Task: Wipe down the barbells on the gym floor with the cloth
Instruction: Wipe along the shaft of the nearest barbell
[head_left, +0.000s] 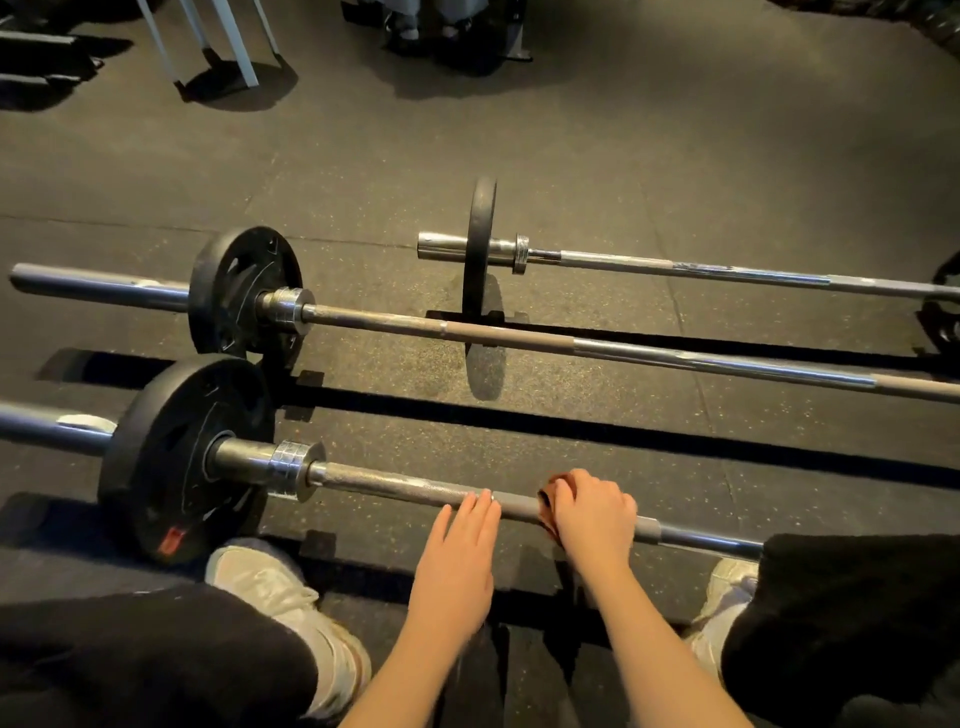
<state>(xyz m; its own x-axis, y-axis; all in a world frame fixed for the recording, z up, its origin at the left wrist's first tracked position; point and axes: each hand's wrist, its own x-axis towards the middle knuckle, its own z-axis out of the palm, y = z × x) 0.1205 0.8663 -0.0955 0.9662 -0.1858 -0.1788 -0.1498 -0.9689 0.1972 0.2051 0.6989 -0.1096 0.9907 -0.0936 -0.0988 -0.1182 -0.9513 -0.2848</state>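
My right hand (592, 514) is curled over the cloth (546, 506) and grips it round the shaft of the nearest barbell (405, 491) — only a reddish-brown bit of cloth shows, past the fingers on the left. My left hand (457, 551) is just beside it on the left, with straight fingers, tips resting on the same shaft, holding nothing. This bar lies on the gym floor (571, 431) at the edge closest to me, running left to right. A black plate (182, 457) and a chrome collar (293, 470) sit on its left end; its right end goes behind my knee. The second barbell (623, 353) lies parallel further out, apart from the first, with its own plate (239, 296) at the left. The third barbell (675, 267) is the farthest and is shifted right, a thin plate (480, 244) upright on its sleeve. My left shoe (260, 582) and right shoe (732, 577) are on the floor beside the nearest shaft — black trousers (130, 649) fill the bottom corners. White metal legs (234, 47) stand at the floor's far left edge.
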